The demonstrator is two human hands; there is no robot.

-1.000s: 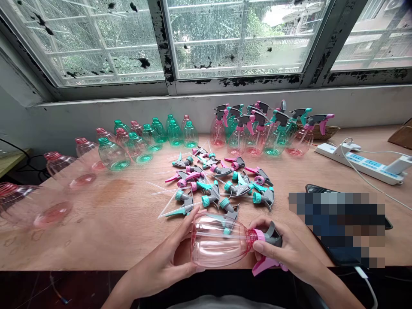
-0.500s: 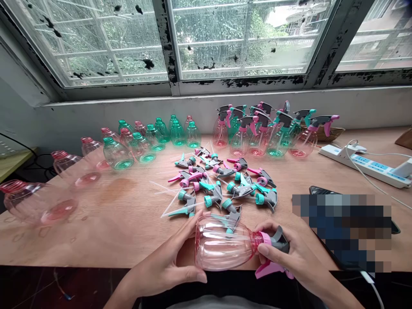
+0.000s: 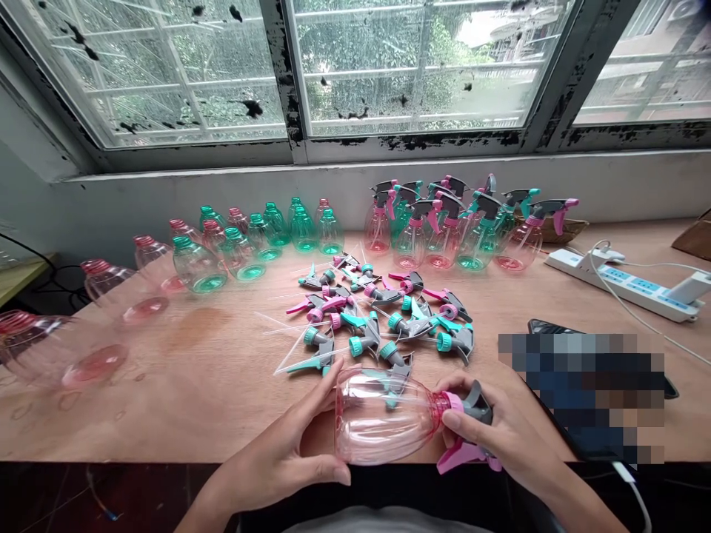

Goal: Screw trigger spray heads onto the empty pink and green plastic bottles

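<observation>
A clear pink spray bottle lies sideways above the table's front edge, its base to the left. My right hand is closed round its neck, thumb and fingers on the pink collar of the grey-and-pink trigger sprayer. Cupped about the bottle's base is my left hand, thumb in front and fingers behind; part of those fingers is hidden. Just beyond the bottle is a loose pile of trigger sprayers, grey with teal or pink parts and thin clear tubes. One teal sprayer shows through the bottle wall.
Pink and green bottles without sprayers stand along the left and back. Several bottles fitted with sprayers are grouped at the back right. A white power strip, a cable and a partly blurred dark device occupy the right side.
The view has shifted slightly. My hands and the bottle keep nearly the same pose, with the sprayer head and right hand turned or shifted a little.
</observation>
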